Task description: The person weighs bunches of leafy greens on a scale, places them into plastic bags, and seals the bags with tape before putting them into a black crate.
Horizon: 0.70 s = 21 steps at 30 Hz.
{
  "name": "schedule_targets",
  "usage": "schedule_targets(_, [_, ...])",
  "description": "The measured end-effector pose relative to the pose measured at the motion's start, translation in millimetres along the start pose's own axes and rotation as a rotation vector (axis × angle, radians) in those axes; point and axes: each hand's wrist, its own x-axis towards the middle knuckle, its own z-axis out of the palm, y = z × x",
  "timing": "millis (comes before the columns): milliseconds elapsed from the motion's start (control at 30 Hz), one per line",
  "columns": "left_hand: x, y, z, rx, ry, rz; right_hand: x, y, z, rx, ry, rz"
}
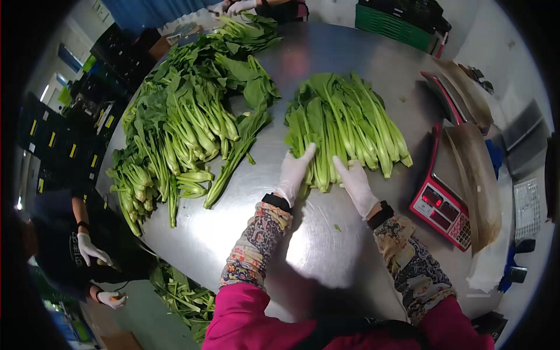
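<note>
A row of leafy green vegetables with pale thick stems, like choy sum point(344, 125), lies on the metal table in front of me. Its leaves point away and the cut ends face me. My left hand point(293, 174), in a white glove, is at the left side of the stem ends, thumb on top and the other fingers mostly hidden. At the near ends, my gloved right hand point(357, 185) has its thumb and fingers around some stems. A larger heap of the same greens point(195, 111) is piled to the left.
A red digital scale point(440, 210) stands at the right, a second scale point(446, 96) behind it. A green crate point(394, 29) is beyond the table point(326, 233). At the left, a co-worker's gloved hand point(92, 249) shows; another person's gloved hand point(240, 7) is at the far edge.
</note>
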Motion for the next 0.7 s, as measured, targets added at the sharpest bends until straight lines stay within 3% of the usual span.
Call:
schedule_targets(67, [-0.6, 5.3, 9.3, 0.314, -0.088, 0.1, 13.3, -2.4, 9.4, -0.354, 0.179, -0.214])
schedule_targets(133, [5.6, 2.4, 8.0, 0.333, -0.081, 0.095, 11.1, -6.0, 11.6, -0.279, 0.127, -0.273])
schedule_targets(200, [-33.9, 20.7, -0.1, -0.154, -0.262, -0.071, -11.2, -19.3, -0.4, 0.177, -0.291, -0.18])
schedule_targets(267, [-93.4, 16.3, -7.3, -0.216, -0.171, -0.041, -46.0, -17.6, -17.6, 0.101, -0.5, -0.193])
schedule_targets(300, [-133.2, 17.4, -5.9, -0.222, -0.082, 0.065, -62.6, -5.2, -18.3, 0.112, -0.571, -0.309])
schedule_targets(400, [-220.0, -8.8, -7.0, -0.084, 0.181, 0.387, -135.9, -16.1, -31.8, 0.093, -0.685, -0.367])
schedule_targets(467, [-246.4, -32.6, -15.7, 0.039, 0.216, 0.358, -144.6, 18.7, -29.3, 0.131, -0.633, -0.586])
schedule_targets(533, [-258.4, -27.2, 4.6, -0.347, 0.017, 0.282, -169.5, 5.7, -59.3, 0.21, -0.596, -0.525])
schedule_targets(600, [-271.4, -5.3, 41.3, -0.329, -0.083, 0.253, -190.4, -11.1, -97.2, 0.171, -0.505, -0.505])
schedule_targets(667, [-285.2, 3.8, 75.0, -0.093, -0.178, -0.031, -213.8, -21.0, -146.8, 0.121, -0.334, -0.575])
schedule_targets(700, [-294.8, -0.1, 104.3, -0.113, -0.19, 0.209, -229.2, -24.1, -174.6, 0.173, -0.294, -0.536])
